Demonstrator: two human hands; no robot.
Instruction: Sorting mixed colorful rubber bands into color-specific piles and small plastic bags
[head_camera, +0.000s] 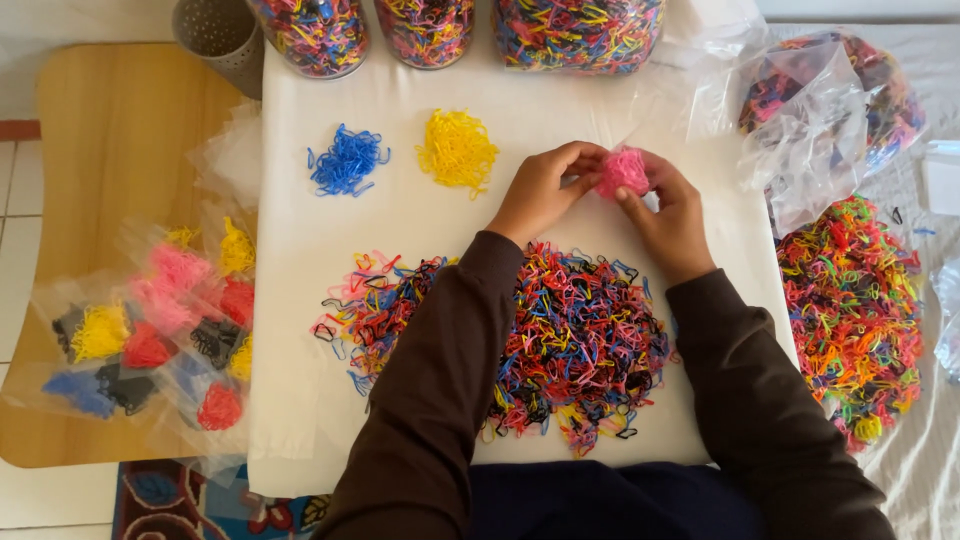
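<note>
My left hand (540, 190) and my right hand (670, 215) meet above a white sheet (300, 330), both pinching a small clump of pink elastic bands (622, 172). Below my wrists lies a big mixed pile of coloured bands (570, 340), partly hidden by my brown sleeves. A sorted blue heap (346, 160) and a sorted yellow heap (457, 150) lie to the left of my hands.
Three clear jars of mixed bands (430, 28) stand along the far edge, beside a grey perforated cup (215, 35). Small filled bags of single colours (160, 320) lie on the wooden table at left. At right are a clear bag (815, 110) and another loose pile (850, 310).
</note>
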